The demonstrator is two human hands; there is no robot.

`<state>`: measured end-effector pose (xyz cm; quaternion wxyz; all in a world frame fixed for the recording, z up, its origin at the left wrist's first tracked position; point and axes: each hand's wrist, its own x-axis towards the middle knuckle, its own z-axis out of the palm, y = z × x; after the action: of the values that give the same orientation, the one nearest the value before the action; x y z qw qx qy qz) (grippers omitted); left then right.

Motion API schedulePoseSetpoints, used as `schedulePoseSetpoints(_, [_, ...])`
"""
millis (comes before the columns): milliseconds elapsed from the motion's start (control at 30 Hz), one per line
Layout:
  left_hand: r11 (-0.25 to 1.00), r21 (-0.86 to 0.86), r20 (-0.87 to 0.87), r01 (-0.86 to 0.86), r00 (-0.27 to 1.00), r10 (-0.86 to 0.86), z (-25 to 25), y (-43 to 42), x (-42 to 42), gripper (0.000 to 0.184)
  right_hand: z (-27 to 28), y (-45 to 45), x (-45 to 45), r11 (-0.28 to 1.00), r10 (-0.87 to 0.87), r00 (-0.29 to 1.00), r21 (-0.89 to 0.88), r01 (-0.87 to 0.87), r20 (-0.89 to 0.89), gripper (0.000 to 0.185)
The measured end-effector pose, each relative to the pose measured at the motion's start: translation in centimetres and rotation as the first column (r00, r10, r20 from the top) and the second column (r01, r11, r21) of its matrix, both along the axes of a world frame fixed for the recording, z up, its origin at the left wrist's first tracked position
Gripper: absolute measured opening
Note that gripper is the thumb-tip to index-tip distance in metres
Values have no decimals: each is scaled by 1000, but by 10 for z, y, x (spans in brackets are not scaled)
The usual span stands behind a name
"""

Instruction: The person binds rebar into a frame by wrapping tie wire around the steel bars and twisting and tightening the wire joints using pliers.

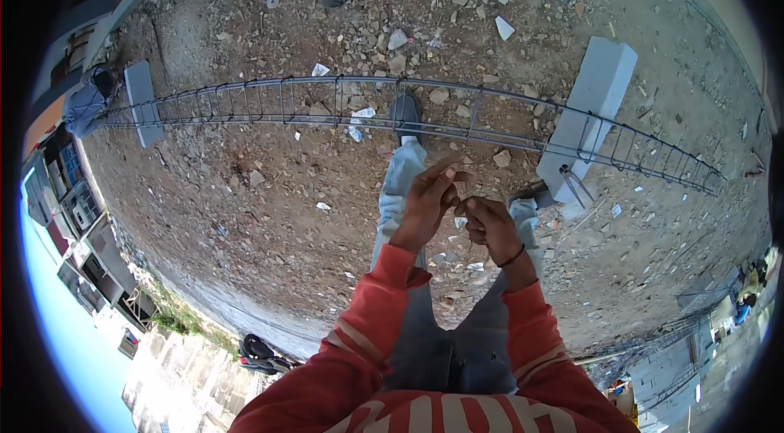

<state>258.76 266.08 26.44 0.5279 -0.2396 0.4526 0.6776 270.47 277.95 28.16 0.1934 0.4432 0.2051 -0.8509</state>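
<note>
My left hand (426, 203) and my right hand (490, 227) are close together in front of my legs, fingertips almost meeting. Both have bent, pinching fingers; whatever is between them is too small to make out. Just beyond them a long rebar cage (335, 121), made of thin bars with cross ties, runs from left to right. One of my shoes (406, 116) is under its bars. A pair of pincers (576, 186) with spread handles rests by the near end of the right-hand grey block (590, 90), apart from my hands.
A second grey block (144, 103) bears the cage at the left. Another person (86, 106) is bent near that far end. Stones and white tile shards (505, 28) litter the dirt ground. A motorcycle (263, 354) and a wall stand at lower left.
</note>
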Motion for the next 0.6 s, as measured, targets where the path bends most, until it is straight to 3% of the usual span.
schedulePoseSetpoints(133, [999, 32, 15, -31, 999, 30, -6, -49, -74, 40, -3, -49, -77, 1000, 7, 1000, -16, -6, 18, 22])
schedulePoseSetpoints(200, [995, 37, -105, 92, 991, -88, -4, -60, -107, 38, 0, -67, -109, 995, -70, 994, 83, 63, 79, 15])
schedulePoseSetpoints(333, [990, 4, -112, 139, 984, -137, 21, -53, -148, 35, 17, -72, -142, 993, -97, 991, 76, 90, 93, 12])
schedulePoseSetpoints(467, [999, 18, -139, 32, 990, -30, 3, -49, -158, 31, 24, -72, -150, 998, -21, 997, 63, 16, 74, 14])
schedulePoseSetpoints(567, [1000, -24, -183, 1, 983, -5, -2, -38, -162, 26, 26, -69, -153, 964, 60, 996, 254, -76, 71, 18])
schedulePoseSetpoints(600, [994, -34, -135, -102, 986, 97, -4, -36, -169, 25, 27, -71, -151, 964, 47, 996, 259, -66, 77, 18])
